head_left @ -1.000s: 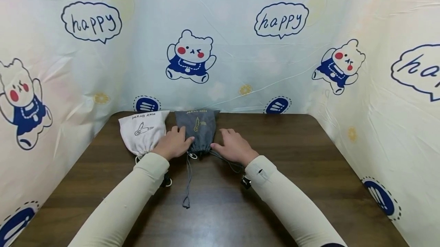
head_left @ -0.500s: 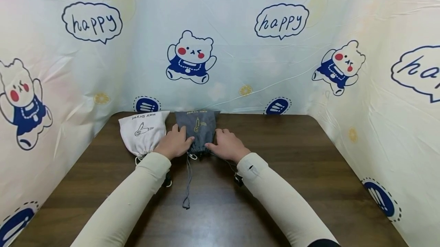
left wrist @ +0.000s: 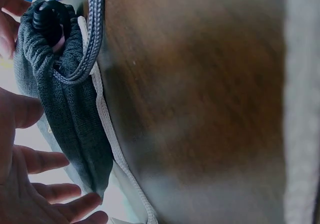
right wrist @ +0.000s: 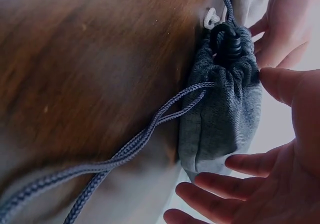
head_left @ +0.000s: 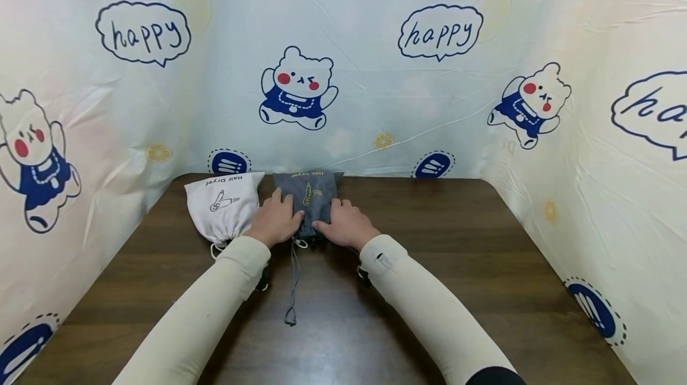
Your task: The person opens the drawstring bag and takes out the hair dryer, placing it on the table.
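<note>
A dark grey drawstring bag [head_left: 311,203], printed "Hair Dryer" in yellow, lies near the table's far edge with its gathered mouth towards me. My left hand [head_left: 274,218] is at its left side, between it and a white drawstring bag [head_left: 224,209] with the same print. Along the grey bag's right side is my right hand [head_left: 347,225], thumb at the bag's near end. Both wrist views show the fingers spread and fairly straight against or close to the cloth. A black ribbed cable end [right wrist: 229,43] pokes out of the grey bag's mouth.
The grey bag's drawstring [head_left: 293,289] trails towards me over the brown wooden table [head_left: 456,266]. A white cord [left wrist: 107,114] runs beside the grey bag in the left wrist view. Printed curtains [head_left: 365,99] enclose the table at the back and sides.
My right hand has moved left, from just beside the grey bag up to its right side. My left hand has shifted very slightly. Both bags have stayed in place.
</note>
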`<state>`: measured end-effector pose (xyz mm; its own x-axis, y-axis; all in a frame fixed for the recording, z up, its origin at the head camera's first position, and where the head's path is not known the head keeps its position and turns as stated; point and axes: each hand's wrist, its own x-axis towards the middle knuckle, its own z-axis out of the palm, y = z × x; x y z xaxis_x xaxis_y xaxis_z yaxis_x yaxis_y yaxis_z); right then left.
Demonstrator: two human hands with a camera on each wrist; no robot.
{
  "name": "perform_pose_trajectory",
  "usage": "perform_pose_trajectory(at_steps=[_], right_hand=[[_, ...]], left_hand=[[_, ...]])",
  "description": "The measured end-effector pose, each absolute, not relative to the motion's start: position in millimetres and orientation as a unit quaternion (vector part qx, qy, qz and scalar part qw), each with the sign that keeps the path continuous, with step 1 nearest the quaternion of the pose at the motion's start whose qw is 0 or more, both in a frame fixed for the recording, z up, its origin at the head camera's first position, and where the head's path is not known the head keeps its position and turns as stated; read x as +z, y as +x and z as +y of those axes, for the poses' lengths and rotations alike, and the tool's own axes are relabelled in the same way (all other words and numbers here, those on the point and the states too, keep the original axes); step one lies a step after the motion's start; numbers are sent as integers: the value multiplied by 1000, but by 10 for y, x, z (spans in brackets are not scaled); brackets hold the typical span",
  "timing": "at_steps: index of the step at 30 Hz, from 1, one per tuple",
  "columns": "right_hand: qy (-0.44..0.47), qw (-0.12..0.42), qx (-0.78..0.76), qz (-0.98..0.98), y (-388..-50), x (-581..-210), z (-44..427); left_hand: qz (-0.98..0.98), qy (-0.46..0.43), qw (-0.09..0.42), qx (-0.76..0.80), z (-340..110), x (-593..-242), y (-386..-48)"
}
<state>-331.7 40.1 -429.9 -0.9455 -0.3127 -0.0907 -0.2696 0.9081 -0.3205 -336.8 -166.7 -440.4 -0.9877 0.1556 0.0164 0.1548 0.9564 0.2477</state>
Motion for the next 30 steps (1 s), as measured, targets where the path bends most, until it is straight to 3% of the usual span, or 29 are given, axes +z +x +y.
perform_pose_trajectory(at_steps=[10,30], right_hand=[[-139,68,-180,971,-3375,-4345,270],[-170,47,-131,976,-3443,-4385,136]], left_hand=[[990,90,-12,106,-1637,-4440,-3427],[989,100,57,93,-1550,-4434,-3395]])
